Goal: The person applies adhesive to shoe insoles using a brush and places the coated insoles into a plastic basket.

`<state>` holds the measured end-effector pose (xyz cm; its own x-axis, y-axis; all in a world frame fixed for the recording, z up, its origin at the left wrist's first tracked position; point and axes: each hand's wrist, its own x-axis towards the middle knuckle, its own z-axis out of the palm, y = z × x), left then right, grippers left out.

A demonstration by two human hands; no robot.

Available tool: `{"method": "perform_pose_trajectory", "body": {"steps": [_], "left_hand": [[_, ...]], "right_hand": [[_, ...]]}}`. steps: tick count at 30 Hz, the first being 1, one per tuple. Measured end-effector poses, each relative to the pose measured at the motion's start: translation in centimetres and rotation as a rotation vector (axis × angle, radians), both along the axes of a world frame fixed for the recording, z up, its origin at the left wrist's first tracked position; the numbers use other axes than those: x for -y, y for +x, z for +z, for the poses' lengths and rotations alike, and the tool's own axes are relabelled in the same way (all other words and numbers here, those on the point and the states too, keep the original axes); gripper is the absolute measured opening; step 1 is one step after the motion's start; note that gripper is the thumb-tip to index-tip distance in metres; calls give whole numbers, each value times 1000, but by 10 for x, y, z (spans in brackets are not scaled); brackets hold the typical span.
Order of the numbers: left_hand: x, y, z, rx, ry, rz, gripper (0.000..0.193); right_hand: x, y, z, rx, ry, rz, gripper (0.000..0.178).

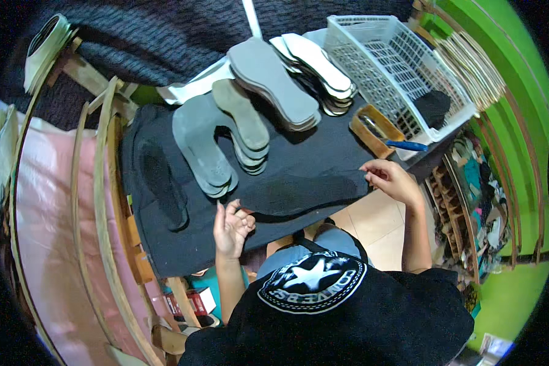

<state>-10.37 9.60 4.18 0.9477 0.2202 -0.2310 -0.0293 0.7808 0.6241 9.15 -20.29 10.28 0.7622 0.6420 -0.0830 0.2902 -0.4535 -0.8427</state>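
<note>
A long dark insole-shaped piece [305, 194] stretches between my hands along the table's near side. My right hand [393, 182] pinches its right end between thumb and fingertips. Beside the left end is my left hand [233, 230], palm turned up, thumb and index finger apart and the other fingers loosely curled. Nothing shows in that hand; whether its fingertips touch the dark piece, I cannot tell. Grey insoles [201, 146] lie just beyond my left hand, overlapped by an olive-grey insole stack [243, 116]. Another black insole [158, 183] lies on the dark cloth at the left.
Toward the back are a taller grey insole stack [271, 79] and a white-topped stack [317, 61]. A white plastic crate [402, 36] stands back right, with a small brown box [363, 131] and blue-handled tool [407, 146] before it. Wooden rails [113, 213] border the left.
</note>
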Motion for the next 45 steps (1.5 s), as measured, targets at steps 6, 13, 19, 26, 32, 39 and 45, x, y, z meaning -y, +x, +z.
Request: {"method": "perform_pose_trajectory", "body": {"steps": [6,13,19,26,32,39,45], "left_hand": [[37,29,-8,-84,17,-83,45],[32,22,25,-542,1469,506,34],[61,19,18,-578,1493,229,31],[94,37,1,-655,1726,194,31],[92,44,-12,-638,1648,261,30],[94,59,-19,-518,1681,325,33],[100,66,-14,-454,1858,192,66]], "right_hand": [[22,5,-22,502,-106,-172,18],[32,-22,0,222,19,-436,10],[38,-25,-34,356,300,-656,28],[38,-13,-49,342,761,-767,33],[30,6,-38,337,750,-740,52],[33,24,-40,388,515,-756,28],[24,38,-19,458,393,-705,19]]}}
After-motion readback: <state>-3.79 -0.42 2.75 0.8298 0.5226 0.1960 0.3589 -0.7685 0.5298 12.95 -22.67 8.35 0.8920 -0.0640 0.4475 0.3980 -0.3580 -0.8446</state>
